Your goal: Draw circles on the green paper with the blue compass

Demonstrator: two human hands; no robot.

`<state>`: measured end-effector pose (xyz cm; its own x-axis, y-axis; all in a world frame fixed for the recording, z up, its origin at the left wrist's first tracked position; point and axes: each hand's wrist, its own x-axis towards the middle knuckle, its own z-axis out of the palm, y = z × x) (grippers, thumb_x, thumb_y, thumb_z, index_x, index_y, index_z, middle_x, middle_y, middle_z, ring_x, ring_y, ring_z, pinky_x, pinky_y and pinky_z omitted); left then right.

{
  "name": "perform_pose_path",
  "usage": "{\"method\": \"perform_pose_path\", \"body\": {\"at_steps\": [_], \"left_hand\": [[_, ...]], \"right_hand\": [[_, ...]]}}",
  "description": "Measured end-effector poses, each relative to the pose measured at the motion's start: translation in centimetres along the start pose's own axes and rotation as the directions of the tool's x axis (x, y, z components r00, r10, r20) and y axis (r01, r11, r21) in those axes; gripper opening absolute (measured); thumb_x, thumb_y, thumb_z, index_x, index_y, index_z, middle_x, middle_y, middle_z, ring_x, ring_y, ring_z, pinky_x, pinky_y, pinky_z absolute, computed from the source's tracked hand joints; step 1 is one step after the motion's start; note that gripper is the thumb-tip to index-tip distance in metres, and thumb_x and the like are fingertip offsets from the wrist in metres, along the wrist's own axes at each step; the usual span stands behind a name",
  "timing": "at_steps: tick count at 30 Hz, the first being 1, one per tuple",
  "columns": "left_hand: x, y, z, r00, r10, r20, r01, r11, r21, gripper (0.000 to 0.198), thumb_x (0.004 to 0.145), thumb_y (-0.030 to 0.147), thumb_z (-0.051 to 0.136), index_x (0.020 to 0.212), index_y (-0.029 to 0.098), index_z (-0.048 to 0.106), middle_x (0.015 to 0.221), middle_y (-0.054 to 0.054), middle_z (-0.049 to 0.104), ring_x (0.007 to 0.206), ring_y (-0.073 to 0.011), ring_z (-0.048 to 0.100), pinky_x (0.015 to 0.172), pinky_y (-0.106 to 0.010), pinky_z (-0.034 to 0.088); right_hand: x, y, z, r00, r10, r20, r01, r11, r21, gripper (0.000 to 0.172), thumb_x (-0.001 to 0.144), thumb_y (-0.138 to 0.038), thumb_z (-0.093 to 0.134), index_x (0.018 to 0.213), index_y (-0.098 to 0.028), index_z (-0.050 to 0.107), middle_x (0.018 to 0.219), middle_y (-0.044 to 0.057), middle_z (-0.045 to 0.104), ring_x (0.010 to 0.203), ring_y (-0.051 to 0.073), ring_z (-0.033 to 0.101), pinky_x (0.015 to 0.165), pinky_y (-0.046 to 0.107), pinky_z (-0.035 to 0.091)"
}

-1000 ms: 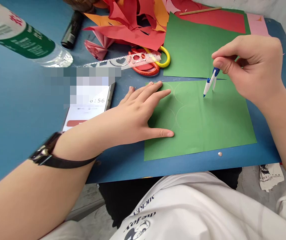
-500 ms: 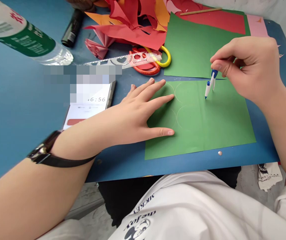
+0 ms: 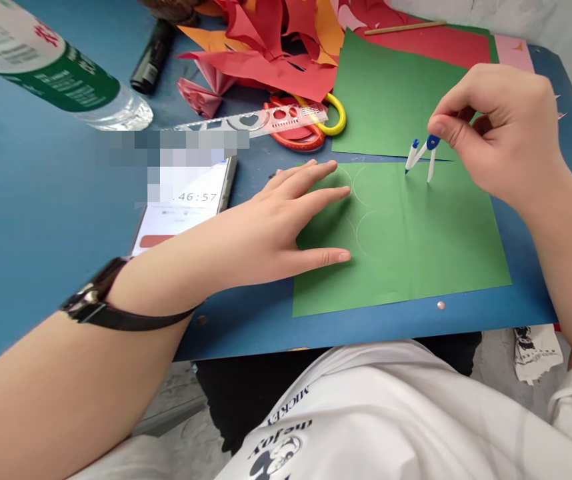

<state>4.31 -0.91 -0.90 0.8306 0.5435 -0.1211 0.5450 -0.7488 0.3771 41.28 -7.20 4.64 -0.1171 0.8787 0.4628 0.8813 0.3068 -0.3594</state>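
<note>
A sheet of green paper [image 3: 391, 280] lies near the table's front edge, with several faint circle outlines on its left half. My left hand [image 3: 286, 220] rests flat on the sheet's left part, fingers spread. Over the right half, my right hand [image 3: 496, 133] pinches the top of a blue and white drawing compass [image 3: 419, 153] between thumb and fingertips. The compass legs are spread and point down at the paper. Whether both tips touch the sheet I cannot tell.
Behind the sheet lie a second green paper [image 3: 386, 100], red-and-yellow scissors [image 3: 337, 120], a clear stencil ruler [image 3: 246, 121] and red paper scraps [image 3: 276, 73]. A phone [image 3: 181, 217], a water bottle [image 3: 86, 83] and a black tube [image 3: 152, 60] stand or lie to the left.
The compass has turned in my right hand: its pencil leg has swung away from me and its two legs now show side by side. My left hand stays on the paper.
</note>
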Motion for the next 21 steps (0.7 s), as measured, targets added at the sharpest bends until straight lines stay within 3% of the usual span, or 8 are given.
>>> {"method": "perform_pose_path", "body": {"at_steps": [3,6,10,15,21], "left_hand": [[0.0,0.0,0.0,1.000,-0.009,-0.027,0.009,1.000,-0.022,0.117,0.114,0.113,0.043,0.196,0.032,0.060,0.218,-0.008,0.035,0.201,-0.0458,0.040,0.167,-0.062,0.038],[0.1,0.0,0.1,1.000,-0.011,-0.013,0.011,1.000,-0.029,0.100,0.117,0.103,0.052,0.196,0.042,0.057,0.217,0.001,0.037,0.200,-0.0411,0.042,0.166,-0.061,0.038],[0.4,0.1,0.1,1.000,0.012,0.027,-0.010,0.999,-0.047,0.108,0.118,0.102,0.049,0.197,0.029,0.056,0.217,-0.009,0.036,0.201,-0.0436,0.038,0.167,-0.062,0.036],[0.8,0.1,0.2,1.000,0.019,0.025,-0.017,0.997,-0.081,0.112,0.112,0.108,0.053,0.197,0.035,0.060,0.216,-0.008,0.040,0.201,-0.0448,0.038,0.168,-0.064,0.031],[1.1,0.4,0.0,0.999,0.025,0.029,-0.024,0.998,-0.058,0.099,0.119,0.094,0.052,0.197,0.033,0.060,0.216,-0.008,0.041,0.200,-0.0419,0.038,0.169,-0.061,0.029]], "right_hand": [[-0.2,0.0,-0.2,0.999,-0.016,0.046,0.014,0.999,0.047,0.012,0.118,-0.028,0.080,0.110,-0.028,0.089,0.113,0.006,0.088,0.107,0.022,0.080,0.092,0.042,0.066],[-0.2,0.3,-0.5,0.998,-0.005,0.066,-0.002,0.994,0.112,0.015,0.119,-0.022,0.078,0.113,-0.028,0.090,0.118,0.005,0.089,0.109,0.021,0.081,0.090,0.041,0.063],[-0.1,0.5,-0.5,0.993,-0.007,0.114,-0.014,0.983,0.182,0.015,0.118,-0.019,0.080,0.112,-0.028,0.091,0.118,0.002,0.090,0.107,0.019,0.082,0.087,0.037,0.061],[0.6,-0.2,-0.1,0.991,-0.057,0.122,0.031,0.979,0.203,0.010,0.114,-0.020,0.085,0.108,-0.026,0.090,0.115,0.002,0.091,0.104,0.019,0.081,0.086,0.036,0.060],[3.1,-0.8,0.3,0.987,0.127,0.099,-0.133,0.990,0.050,0.018,0.107,-0.015,0.090,0.097,-0.028,0.085,0.106,0.001,0.091,0.092,0.019,0.076,0.094,0.041,0.066]]}}
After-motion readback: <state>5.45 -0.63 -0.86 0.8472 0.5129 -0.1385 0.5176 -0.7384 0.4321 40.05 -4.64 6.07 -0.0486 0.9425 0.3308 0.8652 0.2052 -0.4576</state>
